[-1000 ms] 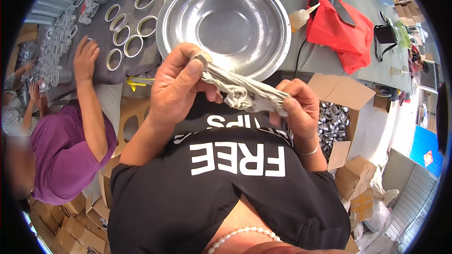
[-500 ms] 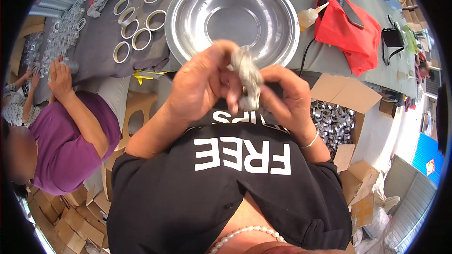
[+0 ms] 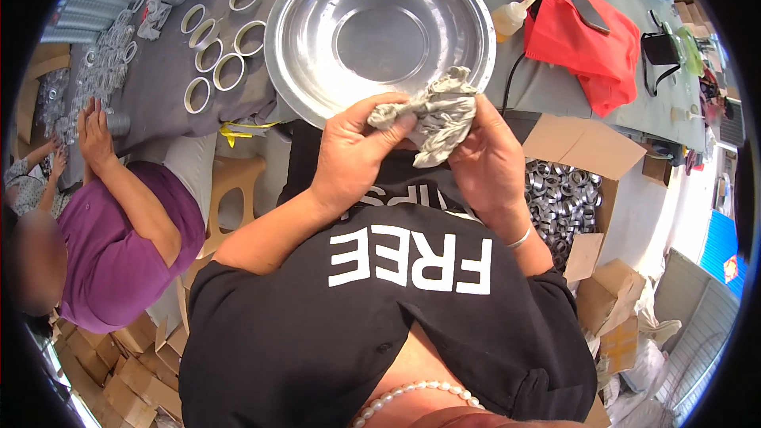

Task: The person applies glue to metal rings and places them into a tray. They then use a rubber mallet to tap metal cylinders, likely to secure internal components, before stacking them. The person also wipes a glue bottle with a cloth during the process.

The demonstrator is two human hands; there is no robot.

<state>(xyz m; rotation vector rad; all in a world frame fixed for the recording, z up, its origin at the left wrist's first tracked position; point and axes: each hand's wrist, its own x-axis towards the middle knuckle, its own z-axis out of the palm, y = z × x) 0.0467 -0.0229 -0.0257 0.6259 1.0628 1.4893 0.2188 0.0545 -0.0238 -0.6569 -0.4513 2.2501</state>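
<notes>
A crumpled grey-white cloth [image 3: 445, 117] is spread between my two hands, over the near rim of a wide steel basin [image 3: 379, 43]. My left hand [image 3: 355, 150] pinches its left end between thumb and fingers. On the other side, my right hand [image 3: 490, 160] grips the cloth's right part, with some of those fingers hidden behind the folds. Nothing lies in the basin, whose shiny inside shows bare metal.
Several pale rings [image 3: 229, 72] stand on the dark table cover left of the basin. To the right are a squeeze bottle [image 3: 510, 17] and a red bag [image 3: 583, 47]. A carton of metal rings [image 3: 561, 202] sits by my right arm. A co-worker in purple [image 3: 131, 246] works at left.
The cloth, bunched up and hanging upright before, is now opened wider and lies more crosswise. My left fingers have turned to pinch its left end, and the view has shifted slightly.
</notes>
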